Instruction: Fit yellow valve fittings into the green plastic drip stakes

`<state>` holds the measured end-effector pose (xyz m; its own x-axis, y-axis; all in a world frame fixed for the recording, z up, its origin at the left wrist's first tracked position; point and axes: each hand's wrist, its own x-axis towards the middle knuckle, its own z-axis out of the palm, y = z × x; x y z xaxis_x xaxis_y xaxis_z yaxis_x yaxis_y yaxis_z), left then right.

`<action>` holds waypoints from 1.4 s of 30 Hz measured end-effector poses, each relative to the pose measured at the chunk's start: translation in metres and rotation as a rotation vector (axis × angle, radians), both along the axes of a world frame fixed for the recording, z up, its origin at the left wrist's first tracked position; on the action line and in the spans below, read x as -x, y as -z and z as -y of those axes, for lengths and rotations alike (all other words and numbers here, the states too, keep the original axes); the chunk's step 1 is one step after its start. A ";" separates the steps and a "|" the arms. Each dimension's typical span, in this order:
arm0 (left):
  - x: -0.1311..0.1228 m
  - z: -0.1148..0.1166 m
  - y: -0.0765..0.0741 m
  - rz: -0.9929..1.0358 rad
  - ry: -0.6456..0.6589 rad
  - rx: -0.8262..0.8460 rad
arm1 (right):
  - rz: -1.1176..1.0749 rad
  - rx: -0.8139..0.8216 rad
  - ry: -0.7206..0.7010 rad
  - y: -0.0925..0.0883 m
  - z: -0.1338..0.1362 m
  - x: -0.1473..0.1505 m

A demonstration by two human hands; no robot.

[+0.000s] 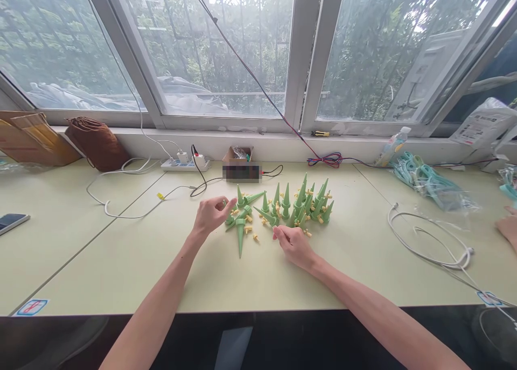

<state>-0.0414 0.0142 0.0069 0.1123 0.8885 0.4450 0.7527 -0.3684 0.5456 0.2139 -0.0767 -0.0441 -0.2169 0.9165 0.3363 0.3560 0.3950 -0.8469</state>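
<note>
My left hand (210,215) is closed at the left side of a loose group of green plastic spikes, thumb and fingers drawn together. A green spike (229,219) shows right by its fingertips; whether they grip it is unclear. My right hand (295,244) is pinched shut at the front of the group, and what its fingers hold, if anything, is hidden. Beside it one green spike (265,216) lies tilted. Another spike (240,238) lies pointing toward me. Several upright spikes (286,202) stand to the right, with small yellow valve-like pieces (256,237) among them.
Behind the spikes sits a small open cardboard box (238,155). A power strip (186,164) and white cable (137,217) are at left, near a brown bag (97,144). On the right are a coiled white cable (428,259), bagged teal cords (428,179) and another person's hand (508,227).
</note>
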 end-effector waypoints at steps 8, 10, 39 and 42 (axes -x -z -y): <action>0.019 -0.014 0.002 0.114 -0.175 0.105 | 0.005 -0.005 -0.007 -0.001 0.001 0.000; 0.025 -0.018 0.007 0.022 -0.116 0.207 | 0.010 -0.010 -0.006 -0.001 0.001 0.000; -0.034 0.035 0.004 0.257 0.195 -0.480 | 0.121 -0.013 -0.008 0.002 0.001 0.002; -0.049 0.043 0.018 0.245 0.355 -0.241 | 0.144 -0.007 0.008 0.001 0.002 0.003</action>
